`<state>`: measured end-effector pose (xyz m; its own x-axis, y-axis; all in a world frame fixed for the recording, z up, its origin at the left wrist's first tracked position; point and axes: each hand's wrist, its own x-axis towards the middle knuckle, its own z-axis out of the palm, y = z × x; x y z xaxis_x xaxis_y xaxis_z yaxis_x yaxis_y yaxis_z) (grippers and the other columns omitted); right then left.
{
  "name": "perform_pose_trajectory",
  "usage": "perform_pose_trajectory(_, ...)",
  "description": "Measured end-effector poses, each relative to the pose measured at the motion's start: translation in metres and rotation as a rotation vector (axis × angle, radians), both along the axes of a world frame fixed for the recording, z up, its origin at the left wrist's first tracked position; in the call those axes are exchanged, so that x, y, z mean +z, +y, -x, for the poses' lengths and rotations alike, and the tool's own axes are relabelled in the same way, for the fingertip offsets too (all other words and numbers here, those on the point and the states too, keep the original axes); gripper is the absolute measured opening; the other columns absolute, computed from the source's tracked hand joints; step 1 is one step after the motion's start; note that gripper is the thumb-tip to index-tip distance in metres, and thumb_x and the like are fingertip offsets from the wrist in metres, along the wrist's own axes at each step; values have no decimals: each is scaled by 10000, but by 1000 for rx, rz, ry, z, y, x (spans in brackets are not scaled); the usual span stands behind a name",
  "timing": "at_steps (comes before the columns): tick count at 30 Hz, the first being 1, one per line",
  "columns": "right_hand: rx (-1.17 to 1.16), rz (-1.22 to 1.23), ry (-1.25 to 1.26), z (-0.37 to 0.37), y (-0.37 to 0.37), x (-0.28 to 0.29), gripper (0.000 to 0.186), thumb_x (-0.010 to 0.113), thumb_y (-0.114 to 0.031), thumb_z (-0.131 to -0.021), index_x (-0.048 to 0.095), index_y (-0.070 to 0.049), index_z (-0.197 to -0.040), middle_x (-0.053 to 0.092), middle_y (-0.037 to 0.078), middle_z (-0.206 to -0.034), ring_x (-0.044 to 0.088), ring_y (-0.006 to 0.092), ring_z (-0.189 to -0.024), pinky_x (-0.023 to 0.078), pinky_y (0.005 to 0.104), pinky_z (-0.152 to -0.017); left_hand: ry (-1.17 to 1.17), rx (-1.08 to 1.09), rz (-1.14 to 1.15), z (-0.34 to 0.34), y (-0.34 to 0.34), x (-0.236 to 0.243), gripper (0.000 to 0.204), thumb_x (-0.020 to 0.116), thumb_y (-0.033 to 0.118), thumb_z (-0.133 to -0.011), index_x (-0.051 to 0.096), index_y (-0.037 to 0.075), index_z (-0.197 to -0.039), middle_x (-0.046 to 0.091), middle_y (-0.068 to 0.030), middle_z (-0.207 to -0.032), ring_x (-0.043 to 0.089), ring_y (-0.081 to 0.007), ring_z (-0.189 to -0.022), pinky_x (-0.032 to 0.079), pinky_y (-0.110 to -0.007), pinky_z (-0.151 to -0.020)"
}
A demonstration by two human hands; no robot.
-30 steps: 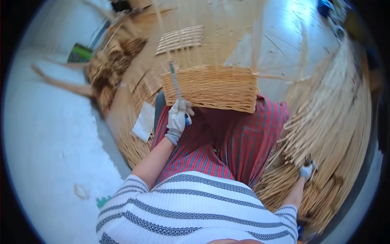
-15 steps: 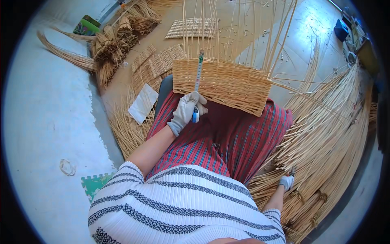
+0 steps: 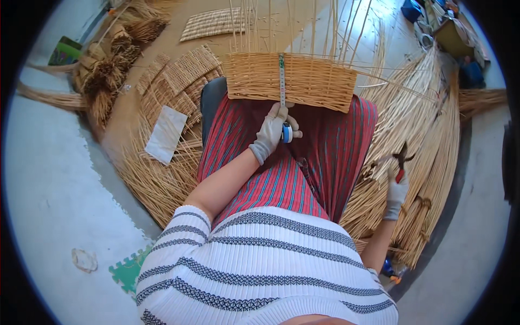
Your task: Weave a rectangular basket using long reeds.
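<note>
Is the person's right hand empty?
No: the gloved right hand grips a pair of cutters with red handles, out over the loose wicker rods beside the lap.

Well to your left of the half-woven basket (image 3: 291, 80), a flat green packet (image 3: 66, 51) with a dark patch lies by the dry bundles. Nearer it, a blank white sheet (image 3: 165, 134) rests on the straw.

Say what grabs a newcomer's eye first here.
The half-woven wicker basket at top centre, its bare stakes rising upward. The gloved left hand holds a tape measure up its side; the right hand, low right over loose reeds, grips red-handled cutters.
</note>
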<state>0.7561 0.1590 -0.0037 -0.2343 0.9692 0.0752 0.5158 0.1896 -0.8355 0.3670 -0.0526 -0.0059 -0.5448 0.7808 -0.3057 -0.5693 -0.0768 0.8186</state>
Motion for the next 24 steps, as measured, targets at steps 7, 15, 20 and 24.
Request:
perform_pose_trajectory(7,571,-282,-261,97,-41,129,451,745,-83,-877,620,-11,-1305,639,103,-1090,622,197,-955,506,331,-885,-48,-26,-8,3,-3,4,344,417,328,-1092,478,40,-1272,626,-101,-682,628,-204,-532,620,-386,-587)
perform_pose_trajectory(15,266,135,559,154,-54,33,546,635,-14,-945,472,-24,-1466,569,24,-1384,547,115,-1212,397,306,-1085,15,165,-101,20,-21,5,330,456,302,-1088,602,13,-1028,658,-93,-701,640,-176,-598,593,-341,-622)
perform_pose_trajectory(20,222,93,562,151,-61,25,603,654,8,-914,462,-74,-1480,569,7,-1368,546,128,-1208,425,307,-1063,12,111,70,29,-37,6,354,456,322,-1083,593,-3,-1061,645,-103,-675,649,-199,-583,588,-337,-591)
perform_pose_trajectory(24,98,228,761,152,-65,24,558,640,-56,-956,442,-72,-1478,591,22,-1307,570,139,-1167,449,320,-1031,-13,82,-5,31,-38,9,348,442,317,-1079,515,23,-1248,639,-105,-691,674,-234,-593,594,-341,-584)
